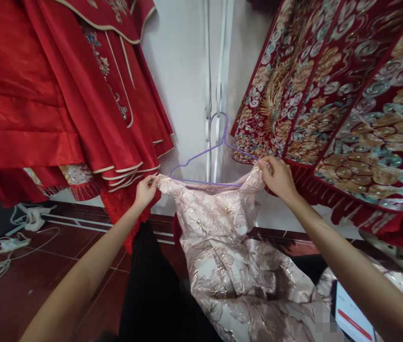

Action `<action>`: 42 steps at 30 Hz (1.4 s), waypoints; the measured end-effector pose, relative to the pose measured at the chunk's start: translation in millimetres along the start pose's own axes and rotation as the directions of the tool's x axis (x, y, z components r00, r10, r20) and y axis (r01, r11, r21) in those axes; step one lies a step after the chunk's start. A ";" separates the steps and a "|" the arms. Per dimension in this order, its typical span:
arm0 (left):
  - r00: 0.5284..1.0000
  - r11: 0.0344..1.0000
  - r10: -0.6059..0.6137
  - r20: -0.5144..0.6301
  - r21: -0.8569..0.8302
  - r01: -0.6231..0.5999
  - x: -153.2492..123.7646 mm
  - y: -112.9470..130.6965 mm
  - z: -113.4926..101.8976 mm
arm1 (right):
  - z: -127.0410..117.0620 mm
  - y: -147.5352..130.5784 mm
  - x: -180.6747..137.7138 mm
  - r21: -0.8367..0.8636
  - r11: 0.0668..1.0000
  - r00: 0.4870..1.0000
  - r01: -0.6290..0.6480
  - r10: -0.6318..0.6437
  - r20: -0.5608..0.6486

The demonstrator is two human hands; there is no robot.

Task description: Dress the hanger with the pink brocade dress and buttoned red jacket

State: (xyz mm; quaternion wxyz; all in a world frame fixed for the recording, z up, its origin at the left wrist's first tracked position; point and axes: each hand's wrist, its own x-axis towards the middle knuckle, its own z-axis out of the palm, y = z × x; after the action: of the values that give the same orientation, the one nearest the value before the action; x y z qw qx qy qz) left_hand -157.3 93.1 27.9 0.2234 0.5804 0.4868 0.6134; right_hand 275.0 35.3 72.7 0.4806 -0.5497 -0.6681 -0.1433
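A pale pink dress (208,228) with a shiny floral pattern spreads from the middle of the head view down over my lap. My left hand (147,190) pinches its left shoulder strap. On the other side, my right hand (277,176) grips the right strap, close to the end of the hanger. The purple hanger (201,153) sits at the dress's neckline, its hook up against the white metal rails. Its left end shows above the left strap; its right end runs behind my right hand.
Red gowns (62,95) hang at the left, and an embroidered red skirt (329,104) hangs at the right. White cables (12,244) and a power strip lie on the tiled floor at the left. A lit phone (352,313) rests at lower right.
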 end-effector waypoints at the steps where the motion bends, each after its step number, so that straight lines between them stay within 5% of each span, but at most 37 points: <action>1: 1.000 1.000 0.023 0.002 0.021 -0.024 3.4 1.7 1.1 | -0.2 -0.6 0.1 0.001 1.000 1.000 -0.002 0.002 0.003; 5: 0.994 0.990 0.109 0.027 0.087 -0.111 17.9 16.9 12.4 | -0.8 -2.4 0.9 -0.001 1.000 1.000 -0.012 0.012 0.009; 8: 0.989 0.992 0.125 0.077 -0.042 -0.122 21.5 38.4 27.8 | -2.2 -1.4 2.0 0.012 1.000 1.000 -0.001 0.001 0.031; 12: 0.985 0.969 0.078 0.151 -0.245 -0.039 20.2 70.2 48.7 | -8.7 5.3 3.9 0.090 0.996 0.993 0.028 -0.038 0.107; 15: 0.979 0.973 0.039 0.200 -0.230 0.008 25.1 83.7 55.7 | -13.7 11.6 4.5 0.159 0.987 0.989 0.019 -0.042 0.141; 18: 0.966 0.989 0.049 0.254 -0.147 -0.012 32.2 80.9 52.1 | -14.1 15.1 4.2 0.183 0.983 0.987 0.003 -0.032 0.159; 24: 0.989 1.000 0.021 0.148 -0.008 -0.020 31.2 42.8 26.9 | -7.8 16.7 2.6 0.210 0.977 0.982 -0.034 -0.006 0.187; 29: 0.980 0.974 -0.100 0.174 -0.183 0.132 34.9 42.0 25.8 | -2.1 15.6 4.9 0.204 0.976 0.988 -0.075 0.044 0.150; 35: 0.810 0.919 -0.203 0.550 -0.178 0.352 51.4 80.3 44.9 | 0.1 9.0 10.7 0.274 0.960 0.982 -0.063 0.011 0.190; 39: 0.814 0.911 -0.236 0.531 -0.170 0.375 47.7 73.9 41.5 | -12.9 21.6 5.5 0.455 0.864 0.946 -0.215 0.070 0.315; 42: 0.842 0.850 -0.286 0.457 -0.284 0.443 26.3 50.9 41.6 | -12.5 34.0 -12.1 0.602 0.656 0.883 -0.455 0.246 0.399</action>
State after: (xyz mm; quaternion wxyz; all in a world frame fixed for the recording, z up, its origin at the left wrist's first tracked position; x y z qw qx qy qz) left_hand -109.8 107.5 78.4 0.5399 0.5331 0.4063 0.5092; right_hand 309.9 31.1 57.8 0.5655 -0.4691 -0.6143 0.2877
